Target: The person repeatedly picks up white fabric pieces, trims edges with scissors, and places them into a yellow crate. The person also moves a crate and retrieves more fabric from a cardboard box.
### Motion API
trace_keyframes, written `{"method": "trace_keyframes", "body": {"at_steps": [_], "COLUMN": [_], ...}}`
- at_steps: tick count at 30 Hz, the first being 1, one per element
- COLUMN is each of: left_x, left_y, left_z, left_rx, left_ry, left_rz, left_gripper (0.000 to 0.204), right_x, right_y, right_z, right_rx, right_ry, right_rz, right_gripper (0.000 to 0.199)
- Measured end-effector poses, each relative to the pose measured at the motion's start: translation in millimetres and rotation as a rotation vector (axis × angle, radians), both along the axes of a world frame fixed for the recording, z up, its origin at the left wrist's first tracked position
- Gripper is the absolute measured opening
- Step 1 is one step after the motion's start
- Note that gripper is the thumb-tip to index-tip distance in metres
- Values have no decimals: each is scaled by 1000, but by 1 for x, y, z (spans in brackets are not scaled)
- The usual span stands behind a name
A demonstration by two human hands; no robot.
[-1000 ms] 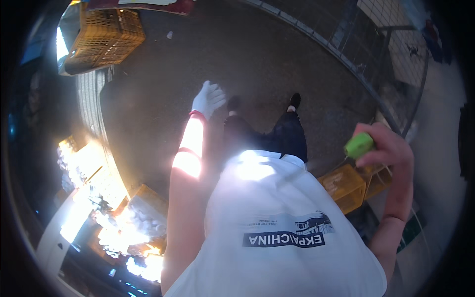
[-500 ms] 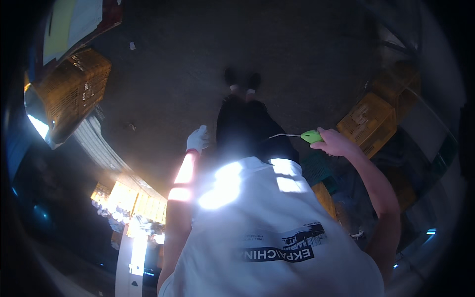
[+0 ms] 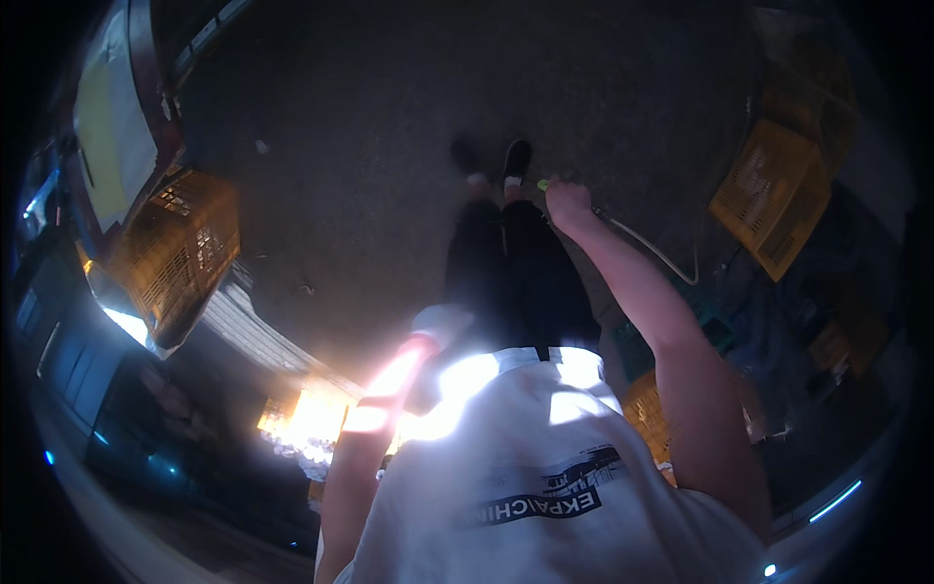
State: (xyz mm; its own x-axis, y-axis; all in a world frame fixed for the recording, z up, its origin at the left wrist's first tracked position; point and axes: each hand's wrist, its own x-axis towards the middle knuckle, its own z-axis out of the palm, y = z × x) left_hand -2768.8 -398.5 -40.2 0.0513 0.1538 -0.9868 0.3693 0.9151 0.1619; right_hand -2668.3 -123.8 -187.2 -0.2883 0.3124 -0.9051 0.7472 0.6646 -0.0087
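Observation:
My right hand (image 3: 568, 202), bare, is stretched forward beyond my knees, its fingers wrapped round an air blow gun. Only a bit of the green blow gun (image 3: 543, 185) shows past the fingers; its thin metal nozzle cannot be made out. A pale thin hose (image 3: 662, 255) trails in a curve from beside the right wrist. My left hand (image 3: 443, 323), in a white glove, is in front of my left hip, close to the dark trousers. Glare and blur hide its fingers, and I see nothing in it.
A yellow-orange crate (image 3: 190, 258) stands at the left beside a surface with pale sheets (image 3: 117, 127). More orange crates (image 3: 769, 190) stand at the right, with a green crate (image 3: 715, 336) nearer. Sunlit crates (image 3: 306, 414) lie at lower left. My shoes (image 3: 518, 158) are on dark floor.
My right hand has swung forward and left with the blow gun, the arm now straighter. My left hand has drawn back toward my waist. The view has turned, shifting the crates.

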Motion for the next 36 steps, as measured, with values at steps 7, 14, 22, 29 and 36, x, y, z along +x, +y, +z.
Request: {"method": "trace_keyframes", "body": {"at_steps": [7, 14, 22, 29, 36], "left_x": [-4, 1, -42, -121, -178], "left_y": [0, 33, 28, -58, -34], "left_z": [46, 48, 47, -35, -55], "left_rx": [-175, -128, 21, -133, 37], "left_ry": [-367, -216, 80, 254, 243], "left_rz": [329, 390, 793, 1064, 931], "left_gripper": [34, 37, 37, 39, 38], "right_x": [15, 74, 28, 98, 94], "right_y": [-12, 16, 154, 232, 191], "right_z": [-103, -119, 194, 391, 362], "right_rx": [-16, -3, -690, 369, 482], "right_ry": [82, -8, 95, 332, -76], "right_rz": [-396, -604, -362, 182, 214], "right_gripper": [32, 35, 32, 38, 38]}}
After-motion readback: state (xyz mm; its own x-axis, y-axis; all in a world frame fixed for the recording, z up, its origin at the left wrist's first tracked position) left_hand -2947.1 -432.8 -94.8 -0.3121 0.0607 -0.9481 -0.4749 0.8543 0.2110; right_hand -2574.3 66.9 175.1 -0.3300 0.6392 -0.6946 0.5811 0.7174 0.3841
